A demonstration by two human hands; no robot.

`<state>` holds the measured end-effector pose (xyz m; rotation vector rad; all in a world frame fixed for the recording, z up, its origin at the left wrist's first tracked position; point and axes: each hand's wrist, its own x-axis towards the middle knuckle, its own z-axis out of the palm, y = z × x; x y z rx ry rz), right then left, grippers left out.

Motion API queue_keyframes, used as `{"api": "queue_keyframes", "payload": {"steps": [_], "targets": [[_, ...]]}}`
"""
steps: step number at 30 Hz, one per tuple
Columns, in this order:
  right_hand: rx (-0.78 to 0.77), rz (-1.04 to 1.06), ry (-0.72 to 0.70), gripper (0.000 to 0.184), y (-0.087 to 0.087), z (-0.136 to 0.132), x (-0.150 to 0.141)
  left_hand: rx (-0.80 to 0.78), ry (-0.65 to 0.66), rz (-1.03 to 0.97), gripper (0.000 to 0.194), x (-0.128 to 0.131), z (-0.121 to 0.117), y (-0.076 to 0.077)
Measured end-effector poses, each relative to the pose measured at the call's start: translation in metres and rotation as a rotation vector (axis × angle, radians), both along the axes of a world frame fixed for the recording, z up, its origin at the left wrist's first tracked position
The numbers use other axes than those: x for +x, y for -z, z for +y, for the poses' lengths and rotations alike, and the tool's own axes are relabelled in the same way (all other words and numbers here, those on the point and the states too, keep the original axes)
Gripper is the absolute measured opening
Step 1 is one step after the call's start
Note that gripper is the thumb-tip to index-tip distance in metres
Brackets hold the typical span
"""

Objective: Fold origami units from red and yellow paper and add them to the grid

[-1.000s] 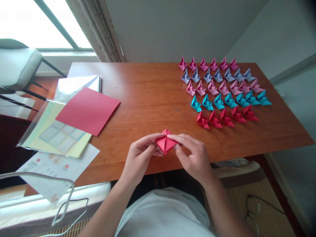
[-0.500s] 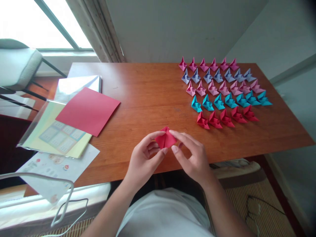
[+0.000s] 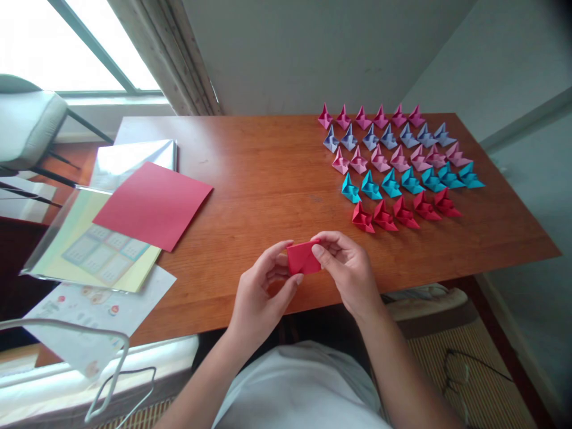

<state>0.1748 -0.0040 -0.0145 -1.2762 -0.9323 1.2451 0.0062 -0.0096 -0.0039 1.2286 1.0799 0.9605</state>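
A small folded piece of red paper (image 3: pixel 302 260) is held above the near edge of the wooden table (image 3: pixel 250 196). My right hand (image 3: pixel 346 268) pinches its right end, thumb in front and fingers behind. My left hand (image 3: pixel 263 286) is closed about the left end, with its thumb at the lower edge and a fingertip near the upper left corner. To the right stand several red folded paper boats (image 3: pixel 405 214), the closest row to my hands. Behind them are rows of turquoise boats (image 3: pixel 391 183), pink boats (image 3: pixel 400 159), lavender boats (image 3: pixel 388 137) and magenta boats (image 3: pixel 361 118).
Left on the table lie a red sheet (image 3: pixel 154 205), a clear sleeve with yellow paper (image 3: pixel 147 262), a shiny pack (image 3: pixel 134 159) and a printed white sheet (image 3: pixel 129 310). A chair (image 3: pixel 31 128) stands by the window. A pale bent tube (image 3: pixel 120 357) crosses the lower left.
The red paper has gone from a diamond with a centre crease to a flat rectangle facing me. My right hand has shifted its hold to the right end. The view has moved slightly.
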Motion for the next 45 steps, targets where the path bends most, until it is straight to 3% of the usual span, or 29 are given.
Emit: {"api": "queue_keyframes", "payload": {"steps": [5, 13, 20, 25, 29, 35, 42, 45], "targets": [[0.029, -0.047, 0.015, 0.016, -0.007, -0.002, 0.0, -0.062, -0.019, 0.076, 0.016, -0.002, -0.001, 0.001], [0.023, -0.054, -0.033, 0.014, -0.007, -0.004, 0.005, -0.056, 0.001, 0.118, 0.016, -0.002, 0.0, 0.001], [0.259, -0.462, -0.208, 0.012, -0.027, 0.002, 0.015, 0.036, 0.047, 0.238, 0.012, -0.002, -0.001, -0.003], [0.359, -0.565, -0.264, 0.007, -0.033, 0.006, 0.014, 0.091, 0.038, 0.288, 0.01, 0.0, 0.0, -0.01], [0.322, -0.534, -0.251, 0.013, -0.033, 0.006, 0.014, 0.077, 0.04, 0.29, 0.011, 0.0, 0.0, -0.01], [0.171, -0.412, -0.202, 0.02, -0.031, 0.004, 0.008, -0.114, 0.065, 0.088, 0.02, 0.002, 0.0, -0.005], [0.279, -0.597, -0.241, 0.018, -0.029, 0.007, 0.007, -0.085, 0.215, 0.156, 0.014, -0.004, 0.005, -0.005], [0.293, -0.631, -0.304, 0.018, -0.034, 0.009, 0.007, -0.093, 0.191, 0.169, 0.016, -0.005, 0.007, -0.005]]}}
